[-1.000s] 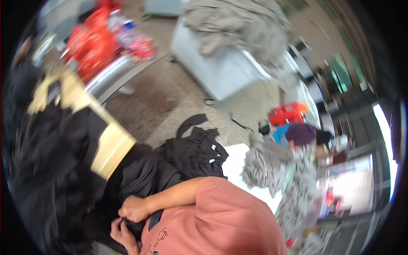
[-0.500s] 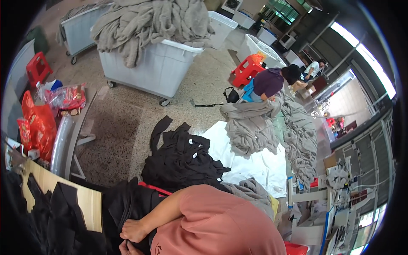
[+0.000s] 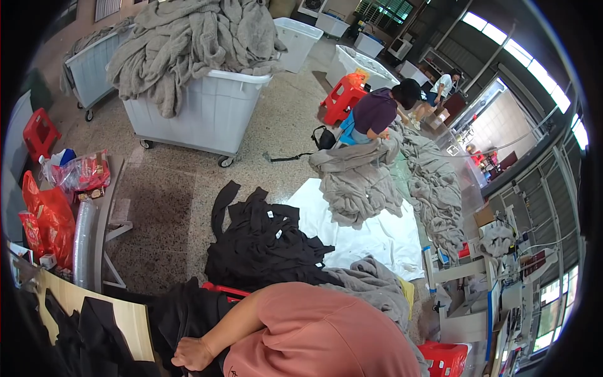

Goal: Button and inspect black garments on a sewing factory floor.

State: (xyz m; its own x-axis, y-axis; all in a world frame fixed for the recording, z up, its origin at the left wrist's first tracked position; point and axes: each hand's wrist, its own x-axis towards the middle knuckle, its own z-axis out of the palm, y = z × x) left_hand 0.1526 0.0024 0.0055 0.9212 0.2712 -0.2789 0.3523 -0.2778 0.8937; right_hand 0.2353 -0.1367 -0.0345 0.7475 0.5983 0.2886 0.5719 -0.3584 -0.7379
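1. One of the two hands shows: the right hand [image 3: 193,354], at seven o'clock, below a salmon sleeve [image 3: 276,305]. Its fingers look curled against black cloth; I cannot tell whether they pinch it. The left hand is out of sight, so its state cannot be told.
2. That one bunched black cloth [image 3: 179,317] lies at seven o'clock, just beside the right end of the counter [image 3: 133,320].
3. The counter, pale wood, stands at eight o'clock with several dark fabric pieces [image 3: 97,327] on it, overlapping too much to count.
4. One black garment pile [image 3: 257,248] rests on the floor at seven o'clock, nearer the centre; two white tags [image 3: 271,214] show clearly on it.
5. One white sheet [image 3: 392,242] spreads at four o'clock, with grey fabric [image 3: 358,188] partly over it.
6. Four larger pale bins range from ten to one o'clock; the nearest bin [image 3: 195,116] carries one heaped grey load [image 3: 195,47].
7. Two red stools show plainly: one stool [image 3: 41,135] at nine o'clock, another at one.
8. Two other people: one in purple [image 3: 377,113] between one and two o'clock, one in white [image 3: 443,87] at two.
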